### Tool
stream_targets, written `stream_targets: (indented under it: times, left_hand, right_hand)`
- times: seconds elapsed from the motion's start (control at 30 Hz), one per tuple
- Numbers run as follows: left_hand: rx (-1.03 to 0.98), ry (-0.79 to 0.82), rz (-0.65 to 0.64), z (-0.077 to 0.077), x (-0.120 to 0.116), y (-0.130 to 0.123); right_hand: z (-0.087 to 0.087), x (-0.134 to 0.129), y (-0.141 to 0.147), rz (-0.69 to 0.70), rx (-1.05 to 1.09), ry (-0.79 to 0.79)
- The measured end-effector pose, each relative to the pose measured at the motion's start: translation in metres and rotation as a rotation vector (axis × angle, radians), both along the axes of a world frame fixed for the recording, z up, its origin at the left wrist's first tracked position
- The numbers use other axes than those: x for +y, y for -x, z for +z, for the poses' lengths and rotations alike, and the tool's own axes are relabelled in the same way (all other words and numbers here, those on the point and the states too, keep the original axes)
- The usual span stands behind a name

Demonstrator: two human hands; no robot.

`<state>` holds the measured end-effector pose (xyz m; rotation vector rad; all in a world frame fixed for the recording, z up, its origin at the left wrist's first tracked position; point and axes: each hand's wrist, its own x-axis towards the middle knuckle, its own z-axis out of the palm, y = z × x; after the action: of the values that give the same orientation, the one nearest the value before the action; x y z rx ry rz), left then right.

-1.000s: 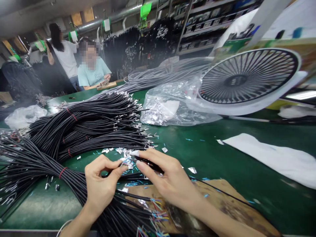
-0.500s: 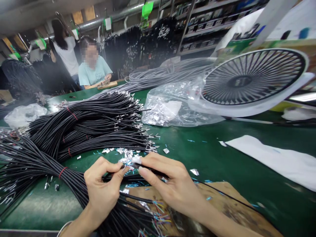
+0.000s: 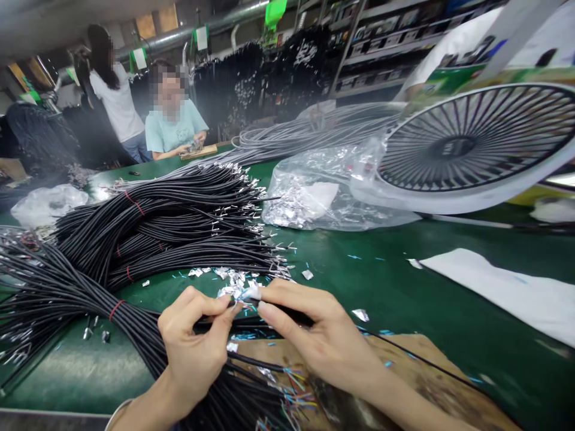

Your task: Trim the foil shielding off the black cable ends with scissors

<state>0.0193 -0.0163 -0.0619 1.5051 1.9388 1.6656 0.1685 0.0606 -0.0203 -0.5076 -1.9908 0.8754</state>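
Note:
My right hand (image 3: 314,329) pinches a black cable (image 3: 294,315) near its end, its fingertips at the centre of the view. Close beside it, my left hand (image 3: 197,338) has thumb and forefinger pressed together at the wire end of that cable; the exact bit between them is too small to make out. Foil scraps (image 3: 236,279) and blue bits lie just behind my fingertips. Below my hands, a bundle of black cables (image 3: 224,389) with coloured wire ends rests partly on a brown board (image 3: 404,359).
Bundled black cables (image 3: 179,221) are piled behind and left of my hands. A clear plastic bag (image 3: 350,197) and a fan (image 3: 471,143) stand at the back right. White paper (image 3: 485,278) lies on the right. A person (image 3: 175,126) sits across the green table (image 3: 368,275).
The whole view has shifted slightly, so things appear a little further right. My hands keep nearly the same pose, with blue wire now showing between the fingertips.

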Motion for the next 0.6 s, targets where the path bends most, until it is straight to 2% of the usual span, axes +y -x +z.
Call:
stream_targets:
  times: [0.1, 0.23, 0.37, 0.6]
  left_hand:
    - [-0.009, -0.03, -0.007, 0.001, 0.0, 0.0]
    - [0.055, -0.064, -0.043, 0.016, 0.0, -0.003]
    - [0.091, -0.053, -0.071, 0.029, 0.0, -0.006]
    - [0.14, -0.008, -0.138, 0.024, 0.002, -0.001]
  right_hand:
    - [0.001, 0.002, 0.001, 0.001, -0.03, 0.048]
    - [-0.001, 0.003, 0.001, 0.013, -0.031, 0.081]
    - [-0.004, 0.003, 0.001, -0.032, 0.015, 0.066]
    - [-0.001, 0.002, 0.001, -0.084, 0.026, 0.048]
